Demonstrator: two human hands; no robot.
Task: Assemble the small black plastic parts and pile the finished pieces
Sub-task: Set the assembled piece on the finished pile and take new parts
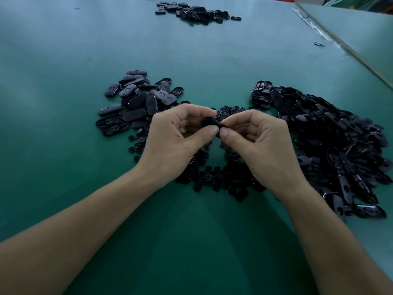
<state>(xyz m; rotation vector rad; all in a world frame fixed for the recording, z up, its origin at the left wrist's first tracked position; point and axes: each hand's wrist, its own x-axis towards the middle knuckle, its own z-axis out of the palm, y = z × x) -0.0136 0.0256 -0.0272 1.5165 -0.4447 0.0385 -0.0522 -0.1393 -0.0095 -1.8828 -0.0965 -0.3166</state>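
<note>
Both hands meet over the middle of the green table (63, 103), pinching one black oval plastic part (210, 123) between thumbs and fingertips. My left hand (176, 137) holds its left end and my right hand (257, 143) its right end. A pile of black oval pieces (136, 101) lies to the left, most with the smooth side up. A big heap of black oval shells (331, 141) lies to the right. Under and behind the hands spreads a scatter of small round black parts (214, 175), partly hidden by them.
Another pile of black parts (195, 10) lies at the far side of the table. One stray piece (319, 44) rests near a raised strip along the table's right edge (348, 47). Bare green surface fills the left and the near side.
</note>
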